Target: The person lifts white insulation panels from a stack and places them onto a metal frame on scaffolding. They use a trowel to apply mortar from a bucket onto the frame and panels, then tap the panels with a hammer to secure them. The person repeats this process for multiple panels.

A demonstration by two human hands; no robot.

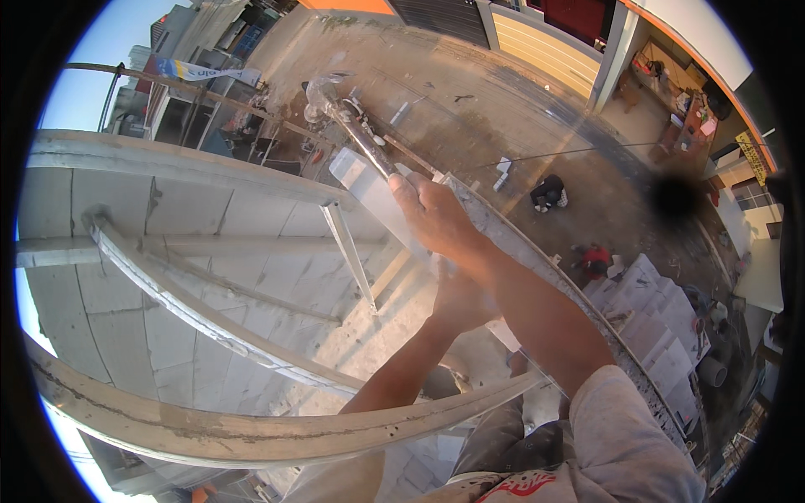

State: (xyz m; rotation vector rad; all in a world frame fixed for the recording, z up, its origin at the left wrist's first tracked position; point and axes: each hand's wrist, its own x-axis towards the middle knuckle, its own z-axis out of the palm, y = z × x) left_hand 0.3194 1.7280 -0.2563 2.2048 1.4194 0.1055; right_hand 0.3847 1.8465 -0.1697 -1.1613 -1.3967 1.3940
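Note:
My right hand [440,214] is closed round the metal handle of what looks like a hammer [365,134], raised up and away to the left. Its head is smeared by motion. Just below that hand, a pale, smooth block [373,197] stands tilted along the wall's edge. My left hand [461,302] is beside the block's near part; its fingers are hidden behind my right forearm and the block, so its grip does not show.
Curved beams [277,436] cross in front of me, with a slanted post [348,251] between them. A block wall [184,201] rises at left. Far below on the ground are a crouching person [549,193], a person in red [594,261] and stacked pale blocks [650,318].

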